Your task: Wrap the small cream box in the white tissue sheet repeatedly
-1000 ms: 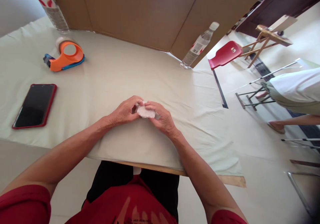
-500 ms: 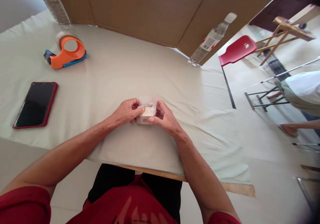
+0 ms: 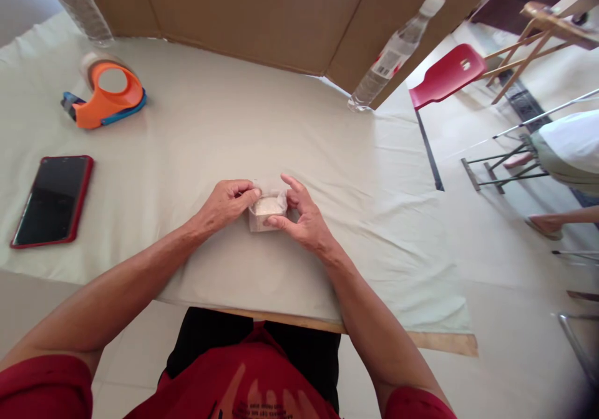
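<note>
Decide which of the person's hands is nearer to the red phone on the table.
Left. The left hand grips the clear packet on the side facing the red phone, bare cloth between; the right hand holds the packet's other side, farther off.

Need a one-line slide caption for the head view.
Left hand and right hand pinch a small clear pouch of pale contents at the cloth-covered table; phone and tape dispenser lie to the left.
</note>
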`<state>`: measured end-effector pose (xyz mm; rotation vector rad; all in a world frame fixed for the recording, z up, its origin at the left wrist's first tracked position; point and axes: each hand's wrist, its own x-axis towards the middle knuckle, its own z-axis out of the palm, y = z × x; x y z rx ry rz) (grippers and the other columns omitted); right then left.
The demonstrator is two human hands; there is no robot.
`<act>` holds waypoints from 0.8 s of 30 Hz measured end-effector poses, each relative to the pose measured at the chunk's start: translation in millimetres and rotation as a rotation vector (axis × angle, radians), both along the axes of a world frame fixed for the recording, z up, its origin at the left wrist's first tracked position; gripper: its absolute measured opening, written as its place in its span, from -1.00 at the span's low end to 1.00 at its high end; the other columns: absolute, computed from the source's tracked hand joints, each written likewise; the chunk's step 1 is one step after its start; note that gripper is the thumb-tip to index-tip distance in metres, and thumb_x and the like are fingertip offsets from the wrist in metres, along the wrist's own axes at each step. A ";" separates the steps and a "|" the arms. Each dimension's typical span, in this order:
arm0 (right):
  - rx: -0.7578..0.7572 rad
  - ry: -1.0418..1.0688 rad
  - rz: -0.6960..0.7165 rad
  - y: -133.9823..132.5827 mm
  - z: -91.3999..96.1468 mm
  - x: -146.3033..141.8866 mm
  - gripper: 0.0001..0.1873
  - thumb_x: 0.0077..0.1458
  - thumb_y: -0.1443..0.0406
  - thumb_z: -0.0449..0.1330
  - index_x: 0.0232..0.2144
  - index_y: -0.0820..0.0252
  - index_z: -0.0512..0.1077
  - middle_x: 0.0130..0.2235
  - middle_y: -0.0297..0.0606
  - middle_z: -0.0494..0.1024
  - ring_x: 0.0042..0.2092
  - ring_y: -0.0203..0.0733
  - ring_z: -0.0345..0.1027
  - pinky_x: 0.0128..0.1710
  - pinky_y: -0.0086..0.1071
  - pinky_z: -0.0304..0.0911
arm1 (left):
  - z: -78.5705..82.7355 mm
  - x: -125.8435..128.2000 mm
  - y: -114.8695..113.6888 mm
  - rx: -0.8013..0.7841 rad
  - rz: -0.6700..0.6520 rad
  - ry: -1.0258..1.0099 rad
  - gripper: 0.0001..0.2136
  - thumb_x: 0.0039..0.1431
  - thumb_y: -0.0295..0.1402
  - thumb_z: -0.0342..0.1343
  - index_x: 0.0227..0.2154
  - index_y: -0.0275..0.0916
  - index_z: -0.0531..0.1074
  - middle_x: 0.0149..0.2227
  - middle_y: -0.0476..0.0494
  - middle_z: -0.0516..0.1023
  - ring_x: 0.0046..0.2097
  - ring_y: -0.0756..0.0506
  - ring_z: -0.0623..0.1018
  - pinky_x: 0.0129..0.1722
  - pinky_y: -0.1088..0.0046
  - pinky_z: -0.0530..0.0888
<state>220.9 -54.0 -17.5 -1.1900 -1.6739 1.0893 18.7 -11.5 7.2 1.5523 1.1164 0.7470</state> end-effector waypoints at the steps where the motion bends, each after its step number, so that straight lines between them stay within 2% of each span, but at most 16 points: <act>1: 0.048 -0.048 -0.009 -0.5 0.4 0.7 -0.20 0.04 0.11 0.35 0.29 -0.02 0.18 0.02 -0.20 0.52 -0.05 -0.12 0.43 0.03 -0.21 0.32 | 0.7 1.3 -0.5 -0.018 0.007 -0.017 -0.70 0.11 -0.14 0.09 -0.56 -0.27 0.40 -0.57 0.04 0.29 -0.49 0.04 0.25 -0.49 0.52 0.20; 4: 0.145 -0.173 -0.004 -1.1 2.8 3.4 -0.42 0.08 0.11 0.32 0.16 -0.03 0.36 0.15 -0.20 0.47 0.11 -0.03 0.38 0.15 -0.14 0.25 | 0.8 3.5 -1.5 -0.090 0.033 -0.080 -0.69 0.10 -0.12 0.09 -0.59 -0.25 0.35 -0.58 0.04 0.28 -0.50 0.03 0.28 -0.49 0.53 0.26; 8: 0.115 -0.244 -0.006 -0.1 4.9 6.5 -0.37 0.07 0.06 0.32 0.18 0.02 0.35 0.16 -0.14 0.48 0.12 0.05 0.39 0.15 -0.07 0.24 | -2.6 4.8 -2.4 -0.120 0.074 -0.121 -0.69 0.12 -0.12 0.10 -0.57 -0.25 0.36 -0.58 0.03 0.30 -0.50 0.03 0.30 -0.50 0.52 0.29; 12: 0.107 -0.254 -0.003 0.0 7.0 5.8 -0.46 0.06 0.06 0.33 0.07 0.04 0.43 0.05 -0.17 0.56 0.04 0.02 0.43 0.09 -0.11 0.27 | -7.8 6.4 -2.5 -0.119 0.100 -0.131 -0.69 0.12 -0.11 0.12 -0.56 -0.26 0.38 -0.57 0.03 0.31 -0.50 0.04 0.30 -0.51 0.53 0.29; 19: 0.063 -0.274 -0.061 -2.0 12.2 2.0 -0.55 0.00 0.02 0.37 -0.11 0.09 0.49 -0.19 -0.25 0.60 -0.21 -0.13 0.42 -0.20 -0.28 0.29 | -14.0 7.1 0.2 -0.144 0.127 -0.112 -0.69 0.11 -0.10 0.12 -0.55 -0.26 0.42 -0.61 0.04 0.32 -0.54 0.03 0.32 -0.54 0.52 0.28; 24: 0.069 -0.242 -0.054 0.0 13.0 3.0 -0.64 0.02 0.05 0.36 -0.19 0.10 0.49 -0.20 -0.27 0.58 -0.23 -0.18 0.39 -0.23 -0.31 0.26 | -11.9 4.2 2.0 -0.168 0.103 -0.096 -0.67 0.12 -0.10 0.10 -0.59 -0.25 0.39 -0.68 0.06 0.25 -0.60 0.05 0.24 -0.58 0.51 0.18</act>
